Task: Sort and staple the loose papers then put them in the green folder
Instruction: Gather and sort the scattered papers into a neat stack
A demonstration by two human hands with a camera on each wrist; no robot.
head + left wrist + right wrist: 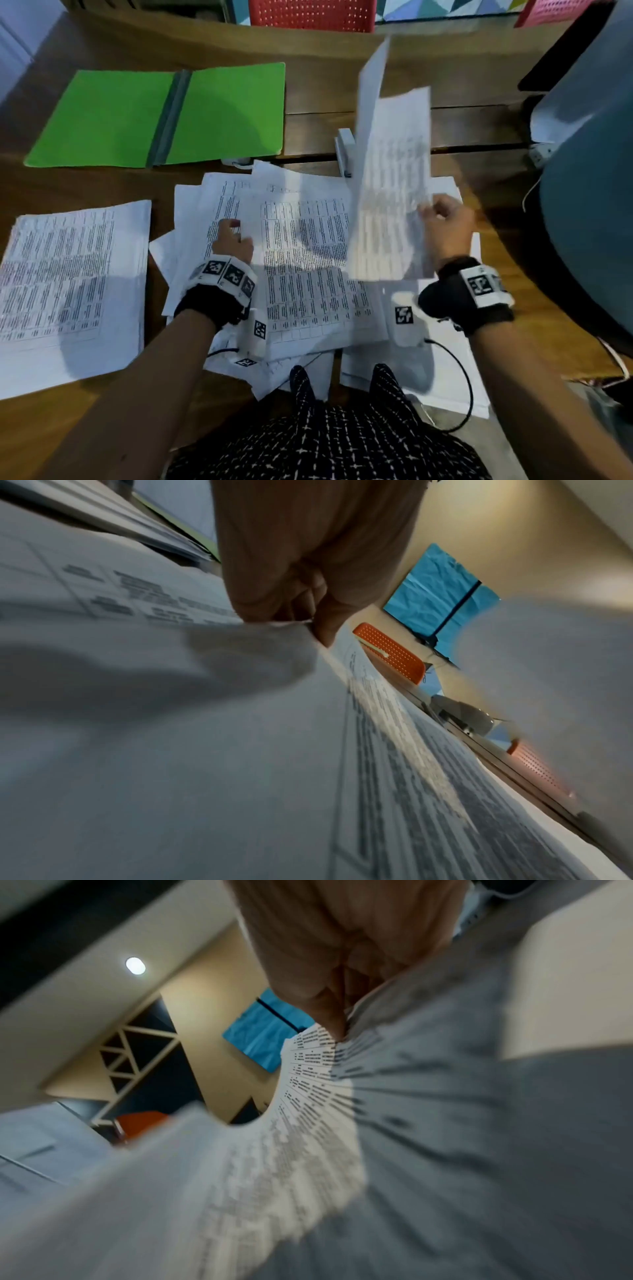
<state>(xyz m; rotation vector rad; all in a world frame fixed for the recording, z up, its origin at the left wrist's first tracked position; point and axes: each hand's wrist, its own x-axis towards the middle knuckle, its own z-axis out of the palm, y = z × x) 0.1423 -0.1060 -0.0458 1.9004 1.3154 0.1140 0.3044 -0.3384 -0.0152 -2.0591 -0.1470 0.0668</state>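
A loose heap of printed sheets (301, 246) covers the table middle. My left hand (233, 240) rests on the heap's left side, and in the left wrist view its fingers (301, 593) pinch the edge of a sheet (240, 723). Over the heap's right side my right hand (442, 222) pinches a printed sheet (394, 192) and holds it up, curled; the same sheet (342, 1123) fills the right wrist view. The green folder (164, 116) lies open at the back left. A white stapler (344, 150) stands behind the lifted sheet, partly hidden.
A neater stack of printed pages (72, 287) lies at the front left. A grey chair back (589, 192) crowds the right side. Red perforated chairs (311, 15) stand beyond the table's far edge. A black cable (459, 370) trails from my right wrist.
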